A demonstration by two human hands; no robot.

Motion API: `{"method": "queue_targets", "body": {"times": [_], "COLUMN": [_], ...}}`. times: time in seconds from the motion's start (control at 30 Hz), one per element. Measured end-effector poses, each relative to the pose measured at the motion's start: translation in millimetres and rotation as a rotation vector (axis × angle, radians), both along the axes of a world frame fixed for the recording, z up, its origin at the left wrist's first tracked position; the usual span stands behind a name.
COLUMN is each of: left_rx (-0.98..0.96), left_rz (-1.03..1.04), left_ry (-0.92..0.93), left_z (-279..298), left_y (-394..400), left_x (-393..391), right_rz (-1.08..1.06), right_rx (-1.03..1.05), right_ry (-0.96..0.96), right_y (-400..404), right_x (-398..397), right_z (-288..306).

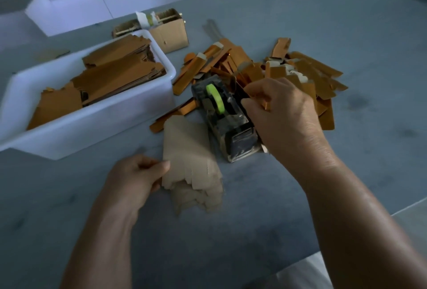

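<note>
While the left hand [136, 178] pinches jagged-edged kraft cardboard blanks [191, 168], the right hand [284, 113] pinches a glossy orange strip [265, 104].

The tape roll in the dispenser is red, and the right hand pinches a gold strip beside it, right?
No: the head view shows the tape roll is green, not red. It sits in the dispenser, and the right hand pinches a gold strip beside it.

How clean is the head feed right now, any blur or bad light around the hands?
Head view: dim, bluish light with no hard glare; the beige card stack gripped by the left hand is smeared by motion blur; the tape dispenser and the right hand pinching a gold strip read fairly sharp; the white bin goes soft at its near left corner.
</note>
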State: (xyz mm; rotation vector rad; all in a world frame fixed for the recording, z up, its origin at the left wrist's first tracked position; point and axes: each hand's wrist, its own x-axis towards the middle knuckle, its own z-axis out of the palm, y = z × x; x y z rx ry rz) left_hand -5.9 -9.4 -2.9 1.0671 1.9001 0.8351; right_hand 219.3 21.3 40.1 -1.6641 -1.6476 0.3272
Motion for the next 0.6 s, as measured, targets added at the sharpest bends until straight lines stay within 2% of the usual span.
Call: {"method": "queue_targets", "body": {"times": [0.27, 0.6], "left_rx": [0.04, 0.019], "left_rz": [0.077, -0.029], "left_ry": [-0.189, -0.024], "left_z": [6.0, 2.0], "left_y": [-1.3, -1.9], "left_x": [4.6, 11.5], "right_rz": [0.038, 0.059], "right_rx": [-0.013, 0.008], "right_ry": [0.036, 0.07], "right_y": [-12.9, -21.2], "right_x": [-1.6, -2.0], "right_z": [-6.1, -4.6]}}
